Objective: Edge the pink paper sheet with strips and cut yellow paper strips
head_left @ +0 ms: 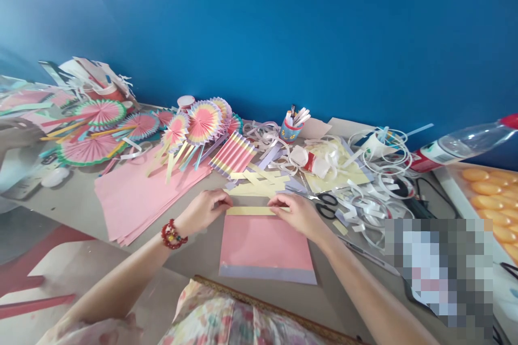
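A pink paper sheet [265, 240] lies flat on the table in front of me, with a lilac band [267, 273] along its near edge. Across its far edge runs a pale yellow paper strip [249, 211]. My left hand [208, 210] pinches the strip's left end, fingers closed. At the other end, my right hand [293, 213] is closed on the strip, thumb and fingertips together. Just beyond the hands, loose yellow strips [259, 186] lie in a heap. Black-handled scissors [326, 205] rest to the right of my right hand.
Pink sheets [149, 194] are stacked at left, near finished paper fans [204, 121]. A folded striped paper [234, 153] lies beyond the strips. Farther back stands a pen cup [291, 130]. Tangled white ribbon [368, 210], a plastic bottle [457, 145] and a utility knife [368, 255] are at right.
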Action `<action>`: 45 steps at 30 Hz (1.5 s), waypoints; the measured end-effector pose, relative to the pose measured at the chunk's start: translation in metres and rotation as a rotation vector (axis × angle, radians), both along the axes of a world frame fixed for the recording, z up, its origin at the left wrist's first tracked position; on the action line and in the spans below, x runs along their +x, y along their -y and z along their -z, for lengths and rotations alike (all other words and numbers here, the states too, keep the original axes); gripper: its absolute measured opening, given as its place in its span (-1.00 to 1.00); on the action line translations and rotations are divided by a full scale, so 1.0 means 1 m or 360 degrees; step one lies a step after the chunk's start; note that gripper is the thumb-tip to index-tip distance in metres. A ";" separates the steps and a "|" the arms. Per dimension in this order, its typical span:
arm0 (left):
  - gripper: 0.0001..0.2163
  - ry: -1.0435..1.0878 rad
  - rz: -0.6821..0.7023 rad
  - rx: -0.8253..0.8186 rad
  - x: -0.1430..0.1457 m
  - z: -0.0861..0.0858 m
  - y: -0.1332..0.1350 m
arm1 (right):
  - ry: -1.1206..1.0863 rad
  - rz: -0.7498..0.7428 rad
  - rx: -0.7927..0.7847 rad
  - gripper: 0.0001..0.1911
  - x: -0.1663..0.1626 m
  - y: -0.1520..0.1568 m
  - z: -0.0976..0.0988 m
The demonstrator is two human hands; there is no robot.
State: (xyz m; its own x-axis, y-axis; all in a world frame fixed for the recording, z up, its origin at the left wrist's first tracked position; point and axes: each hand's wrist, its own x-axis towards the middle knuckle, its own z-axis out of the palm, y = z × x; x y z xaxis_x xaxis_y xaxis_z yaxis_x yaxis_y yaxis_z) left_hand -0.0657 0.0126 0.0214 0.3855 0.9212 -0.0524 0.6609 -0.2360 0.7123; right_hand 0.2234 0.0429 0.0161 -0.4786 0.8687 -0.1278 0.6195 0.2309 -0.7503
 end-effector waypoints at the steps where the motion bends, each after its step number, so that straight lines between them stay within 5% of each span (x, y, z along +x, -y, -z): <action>1: -0.85 -0.0004 0.0000 0.0010 0.000 0.002 0.001 | 0.0012 -0.0006 0.0004 -0.90 0.000 0.000 0.000; 10: -0.92 -0.0117 -0.0013 0.0078 0.000 0.010 0.003 | 0.0151 -0.0146 0.0239 -0.83 -0.003 0.000 -0.001; 45: -0.92 -0.0291 0.0049 0.0174 0.003 0.009 0.005 | 0.0182 -0.0102 0.0201 -0.74 -0.006 0.001 0.009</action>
